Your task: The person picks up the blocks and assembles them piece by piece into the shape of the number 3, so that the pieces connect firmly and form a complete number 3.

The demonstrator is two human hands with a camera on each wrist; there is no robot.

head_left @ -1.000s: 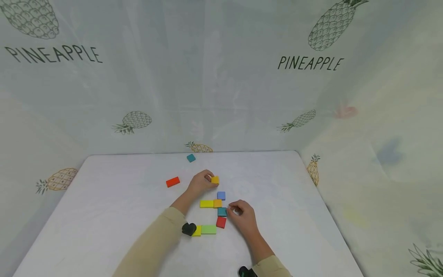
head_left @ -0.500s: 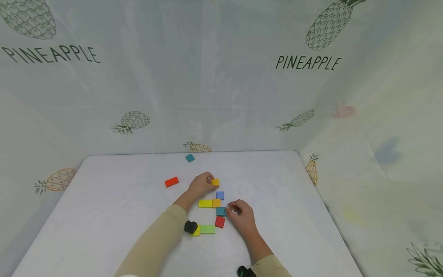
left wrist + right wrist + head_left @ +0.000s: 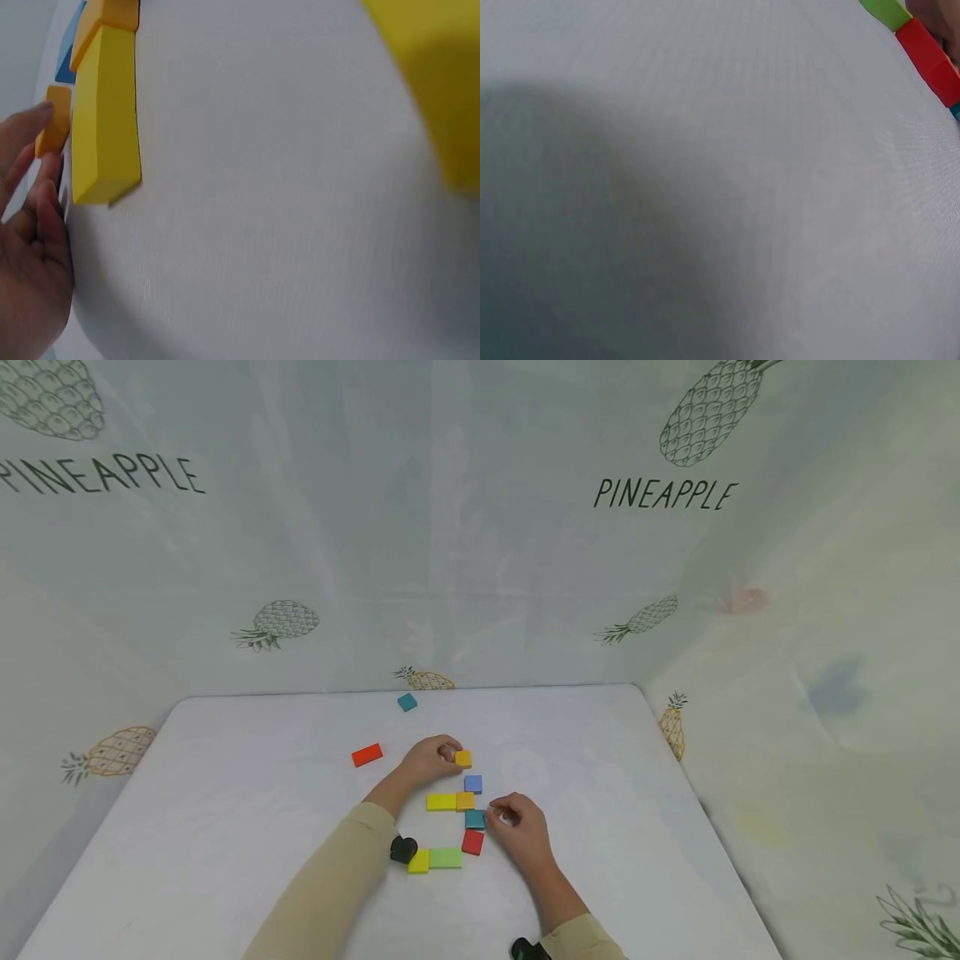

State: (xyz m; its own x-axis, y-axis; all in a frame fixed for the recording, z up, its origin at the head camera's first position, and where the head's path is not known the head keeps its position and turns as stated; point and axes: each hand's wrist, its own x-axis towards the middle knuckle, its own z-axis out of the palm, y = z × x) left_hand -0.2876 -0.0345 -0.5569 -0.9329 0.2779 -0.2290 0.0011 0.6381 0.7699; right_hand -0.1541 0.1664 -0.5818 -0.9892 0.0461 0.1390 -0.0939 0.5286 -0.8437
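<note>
In the head view my left hand (image 3: pixel 429 760) pinches a small orange block (image 3: pixel 463 759) between thumb and fingers, just beyond a blue block (image 3: pixel 473 784). The left wrist view shows the same fingers on the orange block (image 3: pixel 55 120), next to a long yellow block (image 3: pixel 109 116). My right hand (image 3: pixel 522 829) rests on the table, fingers loosely curled, fingertips right at the edge of a teal block (image 3: pixel 475 819). Another orange block (image 3: pixel 465 802), a yellow block (image 3: pixel 441 802), a red block (image 3: pixel 472 842) and a light green block (image 3: pixel 446 858) continue the arrangement.
A nearer yellow block (image 3: pixel 418 862) lies beside the black wrist camera (image 3: pixel 403 849). Apart from the group, a red-orange block (image 3: pixel 367 755) and a teal block (image 3: pixel 407 702) lie farther back on the white table (image 3: pixel 225 827). A pineapple-print curtain (image 3: pixel 465 527) hangs behind.
My left hand has brought the orange block slightly nearer, down toward the blue block. The right hand stays by the teal block. The head view has shifted a little.
</note>
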